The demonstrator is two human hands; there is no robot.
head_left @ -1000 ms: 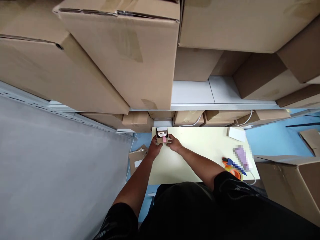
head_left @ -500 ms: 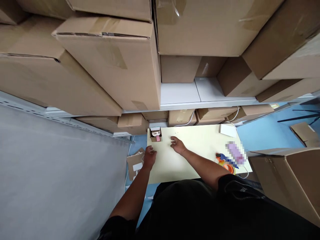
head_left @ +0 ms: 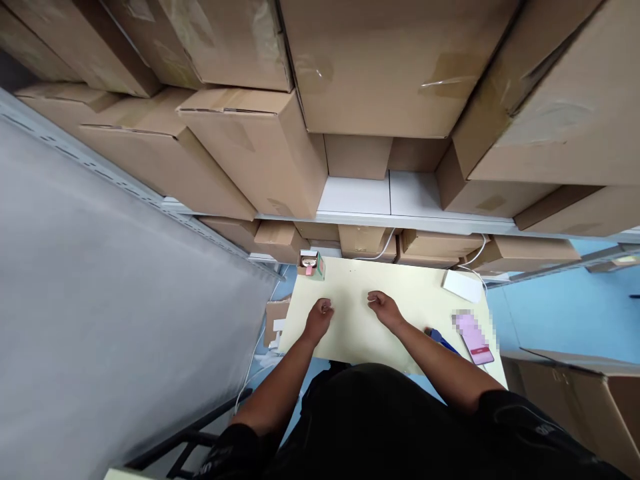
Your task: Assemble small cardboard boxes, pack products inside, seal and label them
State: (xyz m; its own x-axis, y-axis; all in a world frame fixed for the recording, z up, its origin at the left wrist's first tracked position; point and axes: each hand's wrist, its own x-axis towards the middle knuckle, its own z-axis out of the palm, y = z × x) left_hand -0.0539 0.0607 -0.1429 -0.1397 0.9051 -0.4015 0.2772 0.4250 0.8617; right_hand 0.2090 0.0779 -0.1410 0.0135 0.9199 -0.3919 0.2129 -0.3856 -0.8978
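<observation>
- Towering over me, stacked cardboard cartons point(head_left: 390, 60) are filling the shelving, with a white shelf board point(head_left: 387, 197) showing in a gap between them and a grey wall point(head_left: 100, 300) running down my left side.
- Lying under my arms, the pale yellow table point(head_left: 350, 333) is standing against the lowest row of cartons, with blue floor point(head_left: 550, 313) showing to its right.
- Resting on the table well apart from each other, my left hand point(head_left: 320, 315) and right hand point(head_left: 384, 307) are both loosely curled, fingers bent inward, gripping nothing.
- Sitting at the table's far right, a flat white box point(head_left: 463, 285) is lying beside a white cable, with a pink phone point(head_left: 474, 337) nearer to me and a blue-handled tool point(head_left: 440, 339) just beside my right forearm.
- Standing at the table's far left corner, the small open cardboard box point(head_left: 311, 264) is showing a pink tab at its front, clear of both hands and nearer to my left one.
</observation>
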